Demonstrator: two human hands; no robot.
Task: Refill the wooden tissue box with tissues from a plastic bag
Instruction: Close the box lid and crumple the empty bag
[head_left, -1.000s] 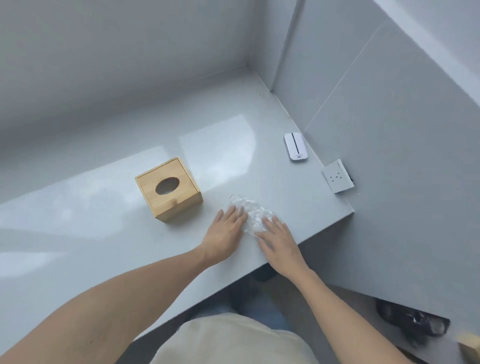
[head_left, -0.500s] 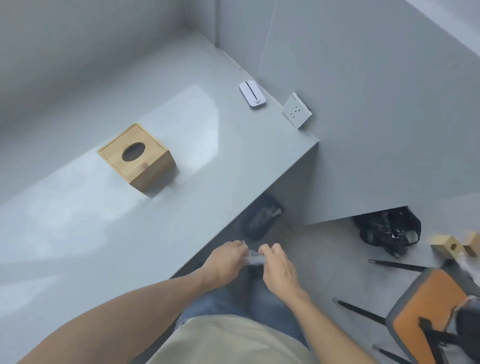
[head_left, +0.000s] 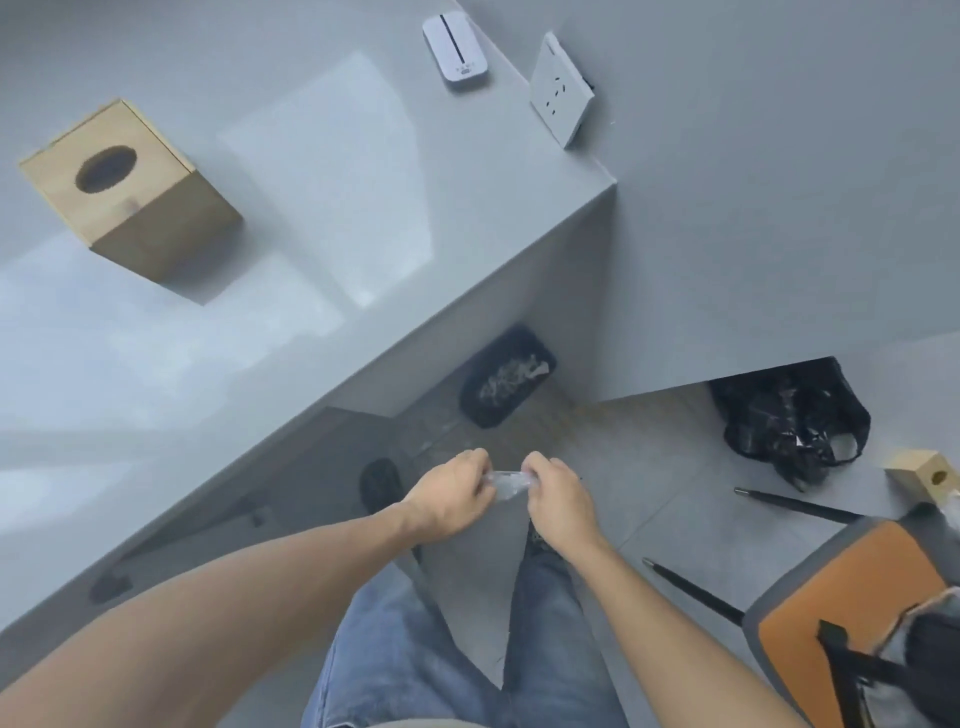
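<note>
1. Two hands share one grip: the left hand (head_left: 453, 500) and the right hand (head_left: 558, 503) each pinch an end of a small crumpled clear plastic bag (head_left: 508, 482), which spans the short gap between them. Both sets of fingers are curled tight on the plastic; the hands themselves do not touch.
2. The grip is held in the air in front of the person's jeans (head_left: 457, 654), off the near edge of the grey counter (head_left: 322, 218) and above the floor.
3. Whether any tissues remain in the bag cannot be told; it looks thin and bunched.
4. The wooden tissue box (head_left: 130, 192) stands on the counter, well apart from the grip, far up and to its left. Its oval top opening looks dark.
5. Beyond the grip, low on the floor under the counter, sits a black bin (head_left: 506, 376) with pale crumpled scraps inside.
6. Far beyond the grip, near the counter's back corner, lie a white device with a dark stripe (head_left: 454, 49) and a white socket plate (head_left: 563, 91) leaning on the wall.
7. To the right of the grip are a black plastic sack (head_left: 789, 421) on the floor, a second small wooden block (head_left: 922, 475), and an orange seat (head_left: 852, 613) with dark legs.
</note>
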